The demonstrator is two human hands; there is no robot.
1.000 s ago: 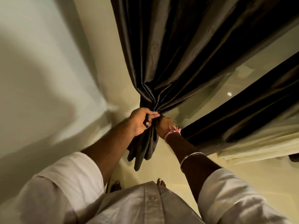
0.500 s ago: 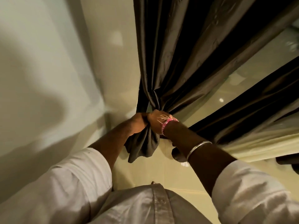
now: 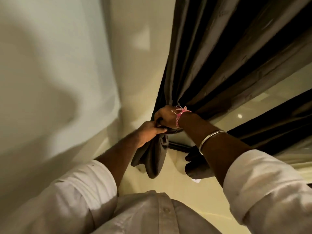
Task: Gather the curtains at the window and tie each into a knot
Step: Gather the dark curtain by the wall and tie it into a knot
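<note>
Gripping the dark curtain (image 3: 211, 53) where its folds are bunched into a narrow neck, both hands meet at one spot just right of the pale wall (image 3: 55, 68). The right hand (image 3: 166, 116) is wrapped around the neck from the window side, fingers curled tight into the cloth, with the pleats fanning upward and to the right above it. The left hand (image 3: 149, 131) sits just below and touching the right hand, closed on a fold of the same cloth; its thumb lies along the top of the fold. Below the left hand the loose tail (image 3: 151, 159) of the curtain hangs in a soft, rounded bundle, clear of the floor (image 3: 168, 183). Whether the cloth between the hands is already looped through itself cannot be told, since the fingers hide it.

A pink and white thread band (image 3: 179, 115) circles the right wrist, and a silver bangle (image 3: 211, 138) sits farther down that forearm. Both arms wear rolled white sleeves (image 3: 87, 181). Right of the gripped curtain, window glass (image 3: 263, 105) shows between it and a second dark curtain (image 3: 278, 122), whose lower end (image 3: 195, 166) hangs beneath the right forearm.
</note>
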